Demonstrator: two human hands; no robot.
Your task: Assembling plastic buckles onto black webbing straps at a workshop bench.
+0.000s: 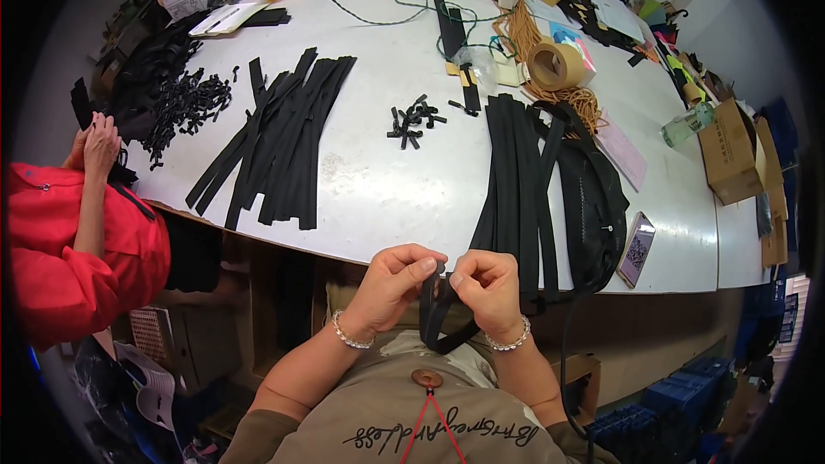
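1. Left hand (391,283) and right hand (488,288): both pinch the upper end of one black zipper strip (434,318) between thumb and forefinger, fingertips nearly touching over what looks like a small slider; this detail is too small to confirm.
2. The strip hangs folded from the pinch toward 6 o'clock, long axis near vertical, just in front of the table (378,198) edge; both hands are equally near.
3. Supply: one bundle of black strips (516,180) at 1 o'clock of the right hand, long axis 12-to-6; a second fan of strips (279,142) at 11 o'clock.
4. One small cluster of black sliders (412,120) at 12 o'clock.
5. One phone (636,249) at 3 o'clock; another person's hands (96,144) at 9 o'clock.
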